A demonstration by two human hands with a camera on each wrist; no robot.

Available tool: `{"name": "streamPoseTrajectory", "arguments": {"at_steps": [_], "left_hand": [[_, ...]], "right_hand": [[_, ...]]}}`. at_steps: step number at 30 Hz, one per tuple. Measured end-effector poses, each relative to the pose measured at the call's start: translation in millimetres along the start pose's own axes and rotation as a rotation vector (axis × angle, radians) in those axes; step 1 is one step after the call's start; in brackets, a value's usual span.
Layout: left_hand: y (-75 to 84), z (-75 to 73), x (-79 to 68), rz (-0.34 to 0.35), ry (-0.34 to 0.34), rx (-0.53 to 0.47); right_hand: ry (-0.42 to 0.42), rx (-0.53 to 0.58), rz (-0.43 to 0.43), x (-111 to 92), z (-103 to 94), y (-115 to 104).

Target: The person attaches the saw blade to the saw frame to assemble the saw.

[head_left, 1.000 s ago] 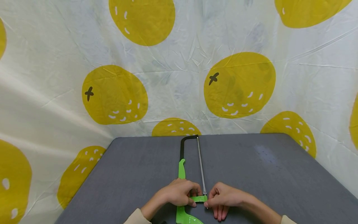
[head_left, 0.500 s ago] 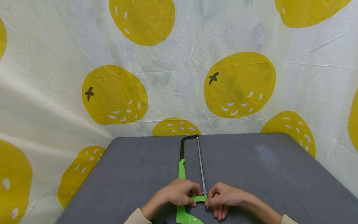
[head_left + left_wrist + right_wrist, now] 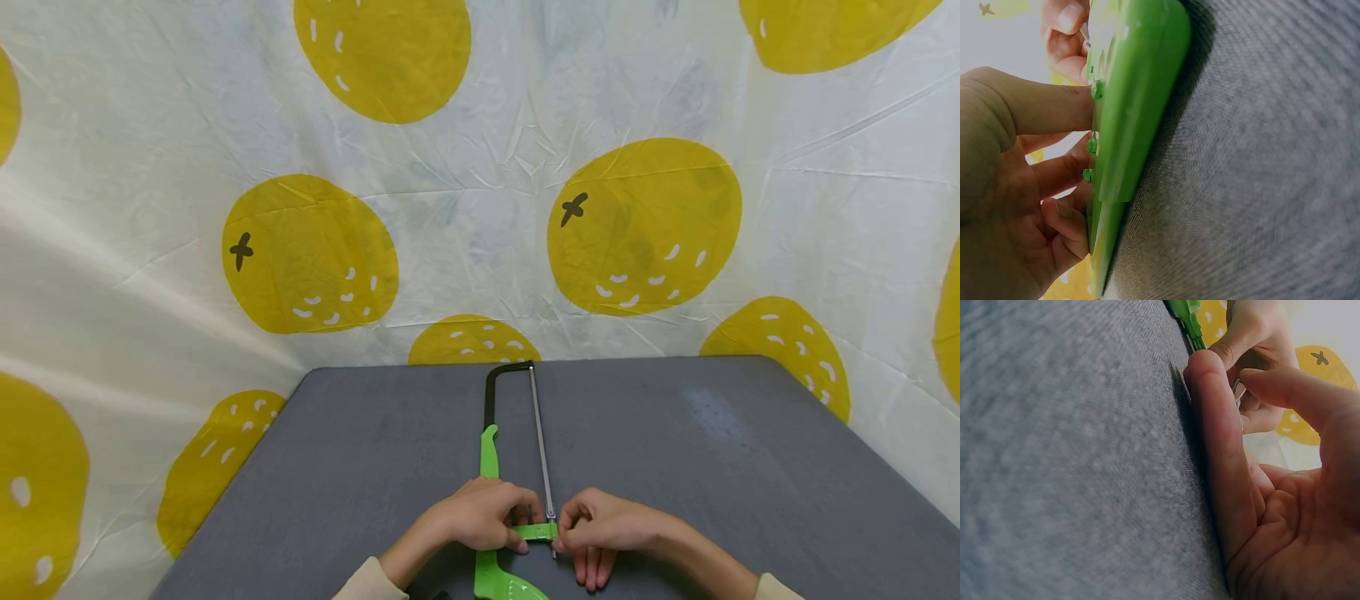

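A hacksaw (image 3: pixel 489 454) with a green handle and a black front bow lies flat on the grey table, its thin blade (image 3: pixel 541 450) on the right side. My left hand (image 3: pixel 483 515) grips the green frame around the short green crosspiece (image 3: pixel 536 532). In the left wrist view the thumb and fingers meet the green handle (image 3: pixel 1141 100) from one side. My right hand (image 3: pixel 615 529) pinches the metal tension screw (image 3: pixel 554 554) at the blade's near end. Only a small metal bit (image 3: pixel 1237 390) shows between its fingertips in the right wrist view. Its other fingers rest along the table.
The grey cloth-covered table (image 3: pixel 660 467) extends behind and to both sides of the hacksaw. A pale curtain (image 3: pixel 480 242) printed with yellow fruit hangs along its back and sides. A small dark object (image 3: pixel 442 595) shows at the bottom edge.
My right thumb has shifted slightly to the right at the screw. The left hand and the hacksaw have kept their places.
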State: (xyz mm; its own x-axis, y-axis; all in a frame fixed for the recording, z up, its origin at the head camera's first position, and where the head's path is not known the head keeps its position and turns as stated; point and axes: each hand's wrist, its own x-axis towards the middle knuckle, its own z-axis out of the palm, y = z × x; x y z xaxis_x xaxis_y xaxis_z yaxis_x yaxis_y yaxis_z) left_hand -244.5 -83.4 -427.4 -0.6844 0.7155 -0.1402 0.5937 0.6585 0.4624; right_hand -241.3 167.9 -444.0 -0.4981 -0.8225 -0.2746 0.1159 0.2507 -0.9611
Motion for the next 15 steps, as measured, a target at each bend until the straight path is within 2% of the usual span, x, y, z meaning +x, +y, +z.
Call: {"name": "streamPoseTrajectory", "arguments": {"at_steps": [15], "left_hand": [[2.5, -0.4, -1.2, -0.008, 0.010, 0.003]], "right_hand": [[-0.008, 0.008, -0.023, 0.7, -1.8, 3.8]]}}
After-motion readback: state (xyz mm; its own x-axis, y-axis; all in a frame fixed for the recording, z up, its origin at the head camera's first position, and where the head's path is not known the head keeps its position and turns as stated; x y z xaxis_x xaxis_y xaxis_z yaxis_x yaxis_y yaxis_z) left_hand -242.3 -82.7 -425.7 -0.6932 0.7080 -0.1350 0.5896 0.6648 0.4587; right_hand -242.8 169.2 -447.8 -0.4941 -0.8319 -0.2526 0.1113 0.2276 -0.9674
